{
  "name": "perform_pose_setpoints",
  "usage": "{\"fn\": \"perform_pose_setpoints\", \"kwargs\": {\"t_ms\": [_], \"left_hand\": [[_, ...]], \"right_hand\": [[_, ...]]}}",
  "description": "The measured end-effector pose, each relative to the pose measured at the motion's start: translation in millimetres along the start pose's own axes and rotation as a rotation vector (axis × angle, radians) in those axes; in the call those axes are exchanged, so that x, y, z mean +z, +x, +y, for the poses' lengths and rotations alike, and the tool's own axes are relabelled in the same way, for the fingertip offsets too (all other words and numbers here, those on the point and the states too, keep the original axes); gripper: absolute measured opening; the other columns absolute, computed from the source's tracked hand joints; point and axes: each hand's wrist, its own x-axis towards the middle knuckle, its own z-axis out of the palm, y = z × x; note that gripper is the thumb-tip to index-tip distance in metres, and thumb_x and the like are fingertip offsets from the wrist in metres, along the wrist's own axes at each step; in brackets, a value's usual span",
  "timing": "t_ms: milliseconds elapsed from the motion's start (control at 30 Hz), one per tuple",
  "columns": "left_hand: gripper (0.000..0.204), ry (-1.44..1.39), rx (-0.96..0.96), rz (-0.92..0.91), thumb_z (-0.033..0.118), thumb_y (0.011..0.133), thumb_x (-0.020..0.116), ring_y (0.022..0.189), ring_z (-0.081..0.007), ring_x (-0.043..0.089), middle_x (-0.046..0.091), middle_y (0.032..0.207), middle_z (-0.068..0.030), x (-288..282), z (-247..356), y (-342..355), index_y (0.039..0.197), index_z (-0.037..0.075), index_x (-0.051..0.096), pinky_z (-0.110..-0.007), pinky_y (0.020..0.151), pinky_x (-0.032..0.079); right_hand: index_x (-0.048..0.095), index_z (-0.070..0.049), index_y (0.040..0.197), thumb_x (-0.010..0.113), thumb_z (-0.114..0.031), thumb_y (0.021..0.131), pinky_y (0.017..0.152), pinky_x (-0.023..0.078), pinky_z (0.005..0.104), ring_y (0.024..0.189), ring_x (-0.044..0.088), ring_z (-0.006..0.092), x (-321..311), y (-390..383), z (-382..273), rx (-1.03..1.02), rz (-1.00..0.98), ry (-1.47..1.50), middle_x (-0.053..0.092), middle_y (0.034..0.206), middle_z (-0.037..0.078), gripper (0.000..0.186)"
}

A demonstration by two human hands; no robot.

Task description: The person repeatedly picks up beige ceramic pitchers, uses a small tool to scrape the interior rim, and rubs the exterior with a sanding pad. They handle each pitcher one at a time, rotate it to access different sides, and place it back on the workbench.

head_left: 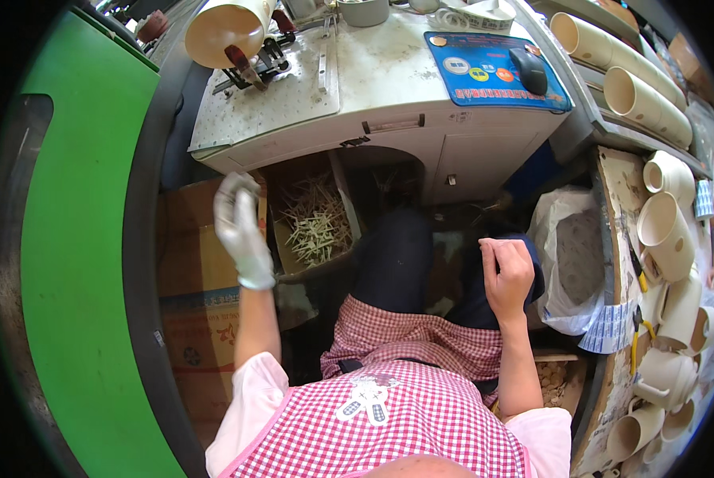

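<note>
My left hand [240,227] wears a whitish glove and is raised at the left, by the bench's front edge. Motion smears its fingers, so I cannot tell what they hold. Just right of it, below the bench, an open box [283,259] contains many thin pale green and brown strips [318,227]. My right hand [506,275], bare, is closed above my right knee with fingers curled together; anything inside them is hidden. Above my left hand, on the bench [389,68], a cream cylinder [228,33] sits at a metal clamp fixture [253,68] with dark red handles.
A blue mat [472,60] carries a black computer mouse [528,72]. Several cream tubes and cups [666,219] crowd the right-hand shelves, with yellow-handled pliers [637,319] among them. A white plastic bag [548,271] hangs beside my right hand. A green panel [78,239] stands at far left.
</note>
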Motion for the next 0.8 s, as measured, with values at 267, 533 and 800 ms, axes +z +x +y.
{"fn": "perform_pose_setpoints", "kwargs": {"t_ms": [267, 533, 800], "left_hand": [[0.029, 0.419, -0.141, -0.144, 0.003, 0.101, 0.063, 0.119, -0.0201, 0.065, 0.068, 0.128, -0.0112, -65.2, -32.1, -105.2, 0.129, -0.003, 0.065, -0.033, 0.107, 0.049], [0.077, 1.955, -0.356, -0.158, 0.043, 0.089, 0.076, 0.153, -0.0351, 0.031, 0.041, 0.162, -0.0147, -287.0, -92.7, -112.4, 0.154, 0.013, 0.047, -0.052, 0.127, 0.022], [0.1, 2.228, -0.817, -0.037, 0.062, 0.085, 0.074, 0.159, -0.0328, 0.019, 0.026, 0.171, -0.0111, -387.4, -81.9, -146.8, 0.164, 0.018, 0.031, -0.056, 0.128, 0.016]], "right_hand": [[0.074, 0.0, 0.099, 0.067, -0.01, 0.101, 0.076, 0.054, 0.0328, 0.083, 0.07, 0.0246, -12.3, -32.9, 3.4, 0.342, -0.014, 0.422, 0.074, 0.09, 0.011, 0.013], [0.076, -0.002, 0.103, 0.063, -0.008, 0.102, 0.077, 0.052, 0.036, 0.084, 0.067, 0.0256, 0.3, -65.7, -1.0, 0.013, -0.204, 0.046, 0.074, 0.091, 0.011, 0.014], [0.076, -0.002, 0.104, 0.062, -0.009, 0.104, 0.078, 0.052, 0.0364, 0.084, 0.066, 0.0259, 10.2, -64.6, -4.2, -0.001, -0.288, -0.11, 0.075, 0.091, 0.01, 0.016]]}}
